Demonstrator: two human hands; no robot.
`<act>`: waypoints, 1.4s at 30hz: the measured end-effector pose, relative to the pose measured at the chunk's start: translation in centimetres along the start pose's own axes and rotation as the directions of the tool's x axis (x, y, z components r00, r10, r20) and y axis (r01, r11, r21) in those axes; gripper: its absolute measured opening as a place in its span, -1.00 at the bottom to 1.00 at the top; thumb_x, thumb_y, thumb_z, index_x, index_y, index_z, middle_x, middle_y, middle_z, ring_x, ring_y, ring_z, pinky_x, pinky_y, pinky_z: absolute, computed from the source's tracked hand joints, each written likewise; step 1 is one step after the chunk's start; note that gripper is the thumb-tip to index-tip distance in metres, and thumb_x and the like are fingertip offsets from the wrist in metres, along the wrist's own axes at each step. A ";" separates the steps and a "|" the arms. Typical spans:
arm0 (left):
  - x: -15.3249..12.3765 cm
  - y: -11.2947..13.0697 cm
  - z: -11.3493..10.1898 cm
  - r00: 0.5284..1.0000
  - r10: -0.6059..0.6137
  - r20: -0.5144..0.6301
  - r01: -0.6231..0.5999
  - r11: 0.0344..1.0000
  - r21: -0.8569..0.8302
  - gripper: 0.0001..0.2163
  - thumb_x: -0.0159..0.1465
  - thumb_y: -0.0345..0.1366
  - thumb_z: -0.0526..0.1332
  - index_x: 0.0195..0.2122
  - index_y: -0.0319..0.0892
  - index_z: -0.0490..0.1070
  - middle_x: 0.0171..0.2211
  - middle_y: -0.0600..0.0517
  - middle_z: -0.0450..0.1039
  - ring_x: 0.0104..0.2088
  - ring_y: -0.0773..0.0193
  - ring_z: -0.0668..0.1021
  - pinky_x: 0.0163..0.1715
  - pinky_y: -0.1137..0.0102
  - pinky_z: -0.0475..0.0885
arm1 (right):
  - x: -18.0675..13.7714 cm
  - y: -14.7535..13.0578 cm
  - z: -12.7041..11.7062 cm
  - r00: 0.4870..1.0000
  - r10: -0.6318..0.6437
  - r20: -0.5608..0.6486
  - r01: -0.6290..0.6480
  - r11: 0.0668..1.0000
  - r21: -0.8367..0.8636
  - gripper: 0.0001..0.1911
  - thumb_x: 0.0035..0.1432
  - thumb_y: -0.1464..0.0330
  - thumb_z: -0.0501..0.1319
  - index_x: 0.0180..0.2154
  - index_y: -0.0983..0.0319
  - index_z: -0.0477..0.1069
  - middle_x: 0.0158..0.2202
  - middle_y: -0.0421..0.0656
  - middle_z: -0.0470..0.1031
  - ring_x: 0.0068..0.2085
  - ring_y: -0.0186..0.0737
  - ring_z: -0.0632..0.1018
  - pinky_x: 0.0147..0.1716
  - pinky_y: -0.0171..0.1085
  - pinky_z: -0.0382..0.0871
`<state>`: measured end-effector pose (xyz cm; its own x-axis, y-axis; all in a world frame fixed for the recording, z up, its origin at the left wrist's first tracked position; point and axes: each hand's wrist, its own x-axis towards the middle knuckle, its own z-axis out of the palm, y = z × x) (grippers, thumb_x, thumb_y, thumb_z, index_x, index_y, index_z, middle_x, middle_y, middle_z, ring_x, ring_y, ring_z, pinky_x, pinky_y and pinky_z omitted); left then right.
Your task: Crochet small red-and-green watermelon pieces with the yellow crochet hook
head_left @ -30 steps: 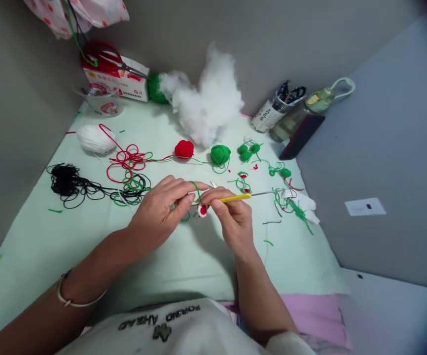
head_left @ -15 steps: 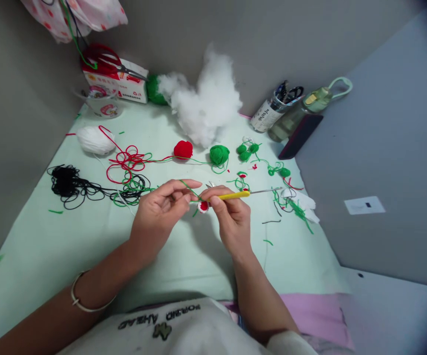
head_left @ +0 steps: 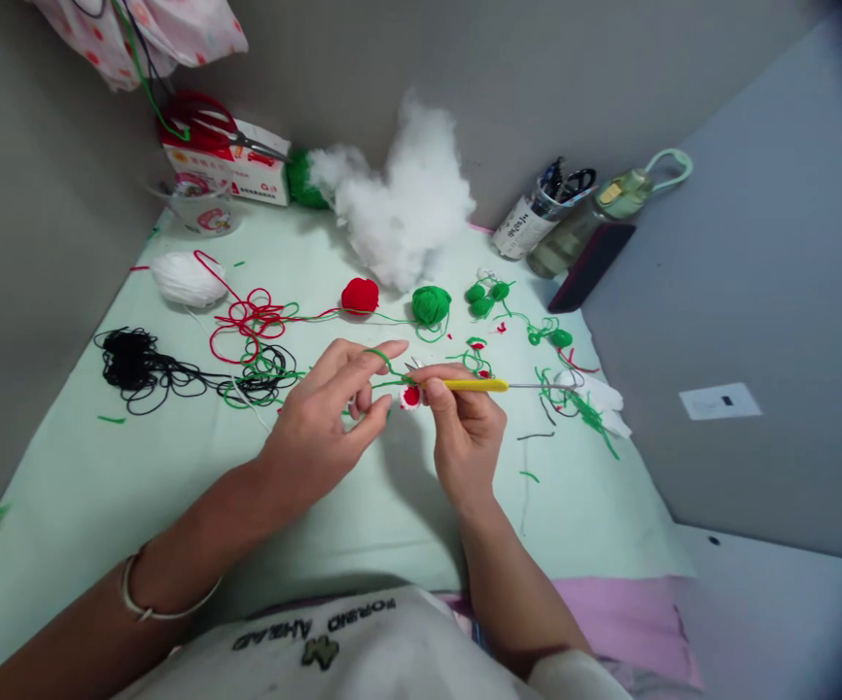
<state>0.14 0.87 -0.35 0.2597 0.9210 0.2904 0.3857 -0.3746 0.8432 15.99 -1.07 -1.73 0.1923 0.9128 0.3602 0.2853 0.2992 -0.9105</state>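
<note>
My right hand (head_left: 471, 428) is closed around a crochet hook (head_left: 475, 385) with a yellow handle, its metal shaft pointing right. A small red and white crocheted piece (head_left: 410, 397) hangs at the right fingertips, partly hidden by them. Green yarn (head_left: 392, 367) runs from there over the index finger of my left hand (head_left: 330, 408). The left thumb and index finger are apart, while the other fingers curl inward around the yarn. Silver pointed tips (head_left: 413, 365) show just behind the right fingertips; the rest of that tool is hidden.
Red (head_left: 360, 297), green (head_left: 431, 305) and white yarn balls (head_left: 188, 279) lie beyond my hands, with tangled black yarn (head_left: 129, 360) at left. White stuffing (head_left: 406, 204) is piled at the back. A pen cup (head_left: 527, 224) and bottle (head_left: 621, 194) stand back right. Green scraps (head_left: 592, 423) lie right.
My left thumb has come away from the crocheted piece, and the left index finger has lifted with the yarn. The right hand, hook and piece have shifted slightly right.
</note>
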 end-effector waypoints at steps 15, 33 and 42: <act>-0.5 0.0 1.0 0.972 -0.232 -0.040 0.208 0.926 -0.316 -0.64 0.29 -0.29 0.28 0.12 -0.12 0.48 -0.25 0.03 0.54 -0.26 0.29 0.56 -0.09 0.38 0.50 | -0.7 0.4 0.7 0.989 -0.141 -0.048 0.137 0.988 -0.067 -0.82 0.34 0.44 0.19 -0.21 0.12 0.56 -0.30 -0.19 0.61 -0.24 -0.20 0.58 -0.18 -0.14 0.45; 0.1 -0.3 0.4 0.766 -0.431 0.478 0.594 0.189 -0.782 -0.59 0.22 -0.31 0.35 0.12 -0.16 0.49 -0.28 0.01 0.53 -0.30 0.33 0.51 -0.24 0.43 0.44 | -1.5 0.8 0.4 0.900 -0.435 0.029 0.434 0.890 -0.138 -0.53 0.27 0.55 0.22 0.10 -0.04 0.51 -0.13 -0.12 0.59 -0.14 -0.14 0.61 -0.17 -0.12 0.54; 0.2 -1.0 -0.8 0.825 -0.443 0.350 0.529 0.392 -0.753 -0.59 0.20 -0.30 0.40 0.09 -0.10 0.53 -0.38 0.10 0.44 -0.39 0.37 0.46 -0.31 0.46 0.39 | 0.0 0.1 0.1 0.998 0.045 0.047 -0.059 0.933 0.355 -0.82 0.35 0.30 0.19 -0.24 0.16 0.57 -0.33 -0.14 0.58 -0.40 -0.24 0.57 -0.42 -0.21 0.51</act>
<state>-0.93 1.53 -0.75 0.3530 0.8888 -0.2921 -0.3781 0.4212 0.8244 15.95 -1.01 -1.80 0.1604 0.9375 0.3089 -0.0781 0.3240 -0.9428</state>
